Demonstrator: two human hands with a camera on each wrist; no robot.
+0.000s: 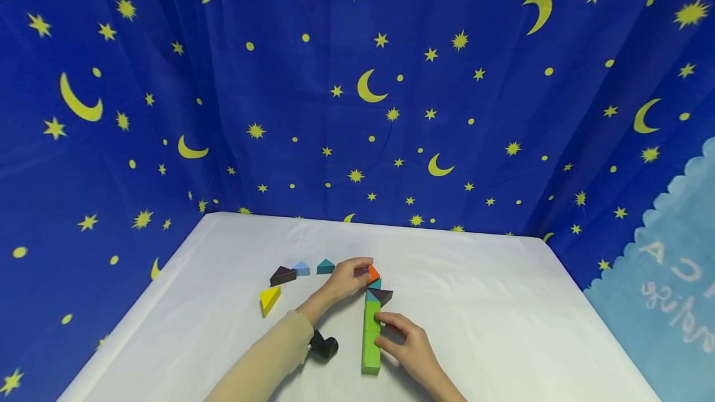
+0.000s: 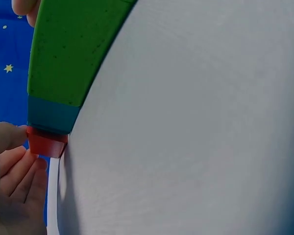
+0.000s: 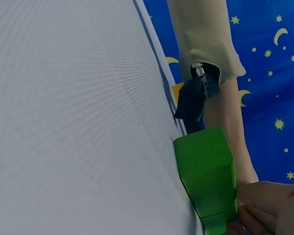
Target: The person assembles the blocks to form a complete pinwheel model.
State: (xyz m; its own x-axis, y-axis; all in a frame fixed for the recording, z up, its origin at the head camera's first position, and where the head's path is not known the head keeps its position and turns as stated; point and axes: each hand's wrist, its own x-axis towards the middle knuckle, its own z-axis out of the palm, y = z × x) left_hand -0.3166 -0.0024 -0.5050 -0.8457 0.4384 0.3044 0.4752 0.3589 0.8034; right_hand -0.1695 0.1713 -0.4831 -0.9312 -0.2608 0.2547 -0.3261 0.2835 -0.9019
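Note:
In the head view my left hand [image 1: 343, 279] pinches a small orange triangular block [image 1: 373, 274] at the far end of a row of blocks. Teal triangular blocks [image 1: 371, 295] lie just nearer, with a dark brown triangular block [image 1: 383, 296] against their right side. Two green blocks [image 1: 371, 352] continue the row toward me, end to end. My right hand [image 1: 410, 347] touches their right side with thumb and forefinger. From the left wrist, the orange block [image 2: 48, 143] looks red and abuts a teal block [image 2: 51, 115]. The right wrist view shows the green block's near end [image 3: 206, 152].
On the left of the white table [image 1: 491, 315] lie a yellow triangular block [image 1: 270, 300], another dark brown one [image 1: 283, 275], a light blue one [image 1: 301, 268] and a teal one [image 1: 326, 267]. A black wrist device [image 1: 323, 347] hangs under the left sleeve. A blue star-patterned curtain [image 1: 313, 98] surrounds the table.

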